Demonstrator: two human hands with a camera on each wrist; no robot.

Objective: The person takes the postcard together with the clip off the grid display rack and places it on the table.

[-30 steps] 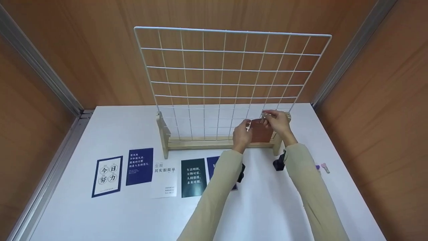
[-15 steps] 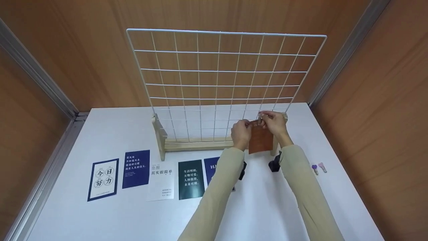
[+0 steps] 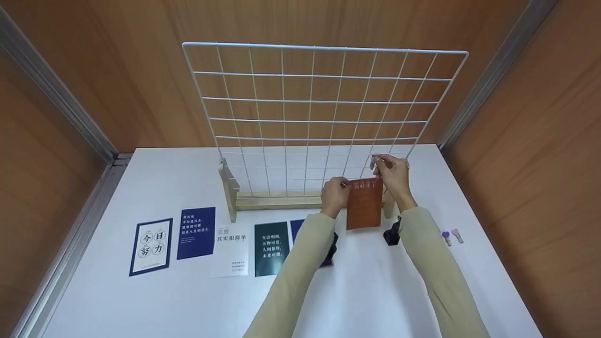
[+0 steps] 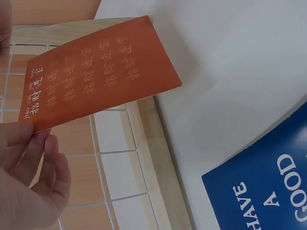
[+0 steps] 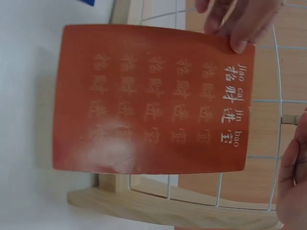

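Note:
My left hand [image 3: 335,196] pinches an orange-red card [image 3: 364,206] by its top left corner, and the card hangs in front of the wire grid's [image 3: 307,119] lower right part. White lettering runs along the card's top edge, over rows of fainter characters. My right hand [image 3: 394,178] pinches a small clip [image 5: 290,119] between thumb and fingers, right at a grid wire. In the right wrist view only the clip's end shows, the rest hidden by the fingers. The left wrist view shows the left thumb on the card's face [image 4: 91,72].
The grid stands in a wooden base [image 3: 281,203]. Several printed cards lie in a row at the left, including a dark green card [image 3: 272,249] and a blue card [image 4: 264,187] partly under the left sleeve. Two small heart-topped clips [image 3: 456,235] lie at the right.
The orange-red card has come down and toward me, showing its lettered top edge. My right hand has parted from the card's top edge and stays up at the grid with the clip.

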